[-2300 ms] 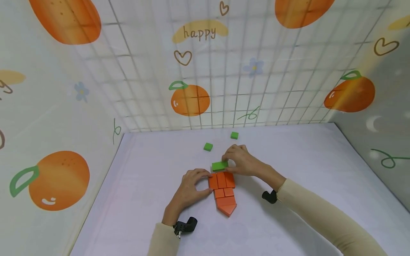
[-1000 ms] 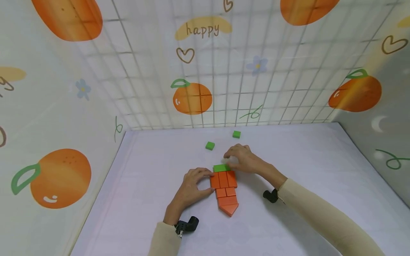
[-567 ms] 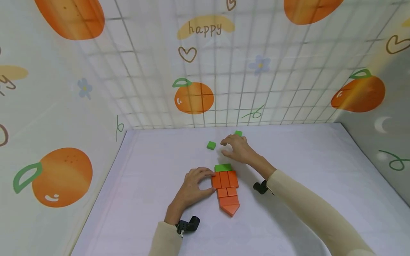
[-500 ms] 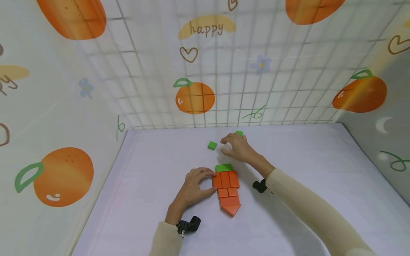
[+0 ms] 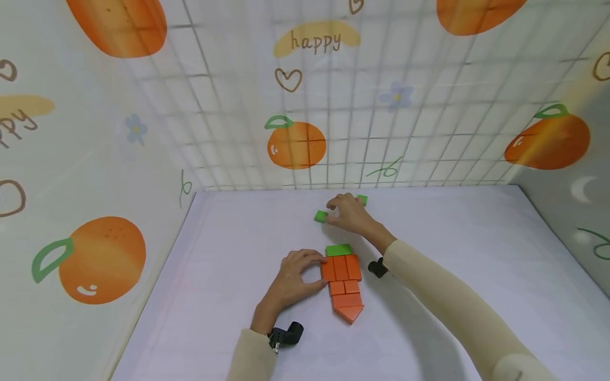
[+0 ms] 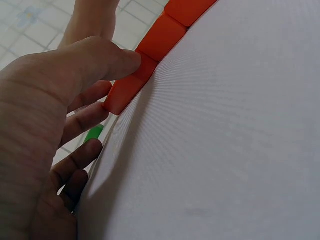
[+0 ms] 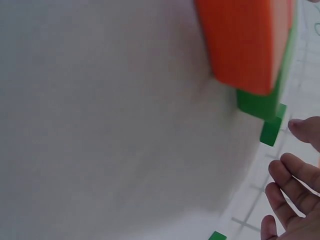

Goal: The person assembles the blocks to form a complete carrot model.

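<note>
A figure of flat orange blocks (image 5: pixel 341 269) lies on the table, ending in a pointed orange block (image 5: pixel 350 313) at the near end. A long green block (image 5: pixel 339 250) lies against its far edge. My left hand (image 5: pixel 294 280) holds the leftmost upright orange block (image 6: pixel 131 86), thumb at one end and fingertips at the other. Farther back, my right hand (image 5: pixel 351 214) is spread with thumb and fingers apart, thumb tip right at the small green block (image 5: pixel 321 216). Another small green block (image 5: pixel 362 200) shows partly behind that hand. In the right wrist view the fingers (image 7: pixel 295 187) hold nothing.
The white tabletop (image 5: pixel 229 238) ends at a back wall (image 5: pixel 229 132) of printed cloth over a grid. Cloth walls stand at both sides. A black camera is worn on each wrist, and the right sleeve (image 5: pixel 443 296) reaches across the table's right half.
My right hand has let go of the long green block, now flush with the orange ones, and has moved back and left to the small green block. My left hand keeps its place.
</note>
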The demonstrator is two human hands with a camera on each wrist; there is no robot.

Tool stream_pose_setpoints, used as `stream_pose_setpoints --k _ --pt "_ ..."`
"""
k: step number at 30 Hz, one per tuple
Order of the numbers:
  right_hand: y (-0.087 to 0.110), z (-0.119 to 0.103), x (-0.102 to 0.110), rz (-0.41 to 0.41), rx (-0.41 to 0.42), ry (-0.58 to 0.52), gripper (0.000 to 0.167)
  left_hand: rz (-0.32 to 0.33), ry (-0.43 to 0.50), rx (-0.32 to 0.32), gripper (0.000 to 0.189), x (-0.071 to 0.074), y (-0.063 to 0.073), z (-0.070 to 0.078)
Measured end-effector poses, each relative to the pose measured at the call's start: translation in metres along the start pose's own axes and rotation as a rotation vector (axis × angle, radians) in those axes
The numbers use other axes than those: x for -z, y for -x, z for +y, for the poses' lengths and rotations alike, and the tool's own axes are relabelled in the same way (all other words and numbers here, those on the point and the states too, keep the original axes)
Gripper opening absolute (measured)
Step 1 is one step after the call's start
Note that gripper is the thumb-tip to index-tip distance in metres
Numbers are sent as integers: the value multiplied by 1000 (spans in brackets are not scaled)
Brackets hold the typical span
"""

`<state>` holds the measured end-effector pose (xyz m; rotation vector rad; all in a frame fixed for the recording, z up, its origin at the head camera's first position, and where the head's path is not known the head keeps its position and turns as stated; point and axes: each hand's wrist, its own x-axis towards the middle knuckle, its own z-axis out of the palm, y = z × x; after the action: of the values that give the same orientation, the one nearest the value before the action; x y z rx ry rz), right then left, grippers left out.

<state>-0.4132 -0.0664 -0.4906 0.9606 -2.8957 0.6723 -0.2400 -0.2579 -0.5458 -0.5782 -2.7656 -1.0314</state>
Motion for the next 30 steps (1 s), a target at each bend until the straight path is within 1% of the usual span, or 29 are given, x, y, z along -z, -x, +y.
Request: stream_pose_setpoints --k 4,6,11,13,18,22,25,30 --pt "-6 1 -5 -2 -17 10 39 4 -13 -4 45 -1 -1 -1" --pt "-8 2 -8 -12 -18 16 38 -1 -11 5 45 -1 -1 -1" --pt "-11 1 -15 -55 -7 45 34 -25 3 25 45 -2 0 -3" --pt "-12 -2 -14 -60 5 49 33 -23 1 27 45 -1 0 -3" --pt "-10 -5 -5 -46 46 58 32 -2 -13 8 45 0 0 -1" --pt "-4 -6 4 -33 84 36 29 5 -20 -6 45 0 0 -1" --pt "0 -6 10 -23 112 5 27 7 -22 -7 45 0 0 -2" --pt "7 -5 15 -27 136 -9 28 -4 -19 8 45 -1 0 -2"
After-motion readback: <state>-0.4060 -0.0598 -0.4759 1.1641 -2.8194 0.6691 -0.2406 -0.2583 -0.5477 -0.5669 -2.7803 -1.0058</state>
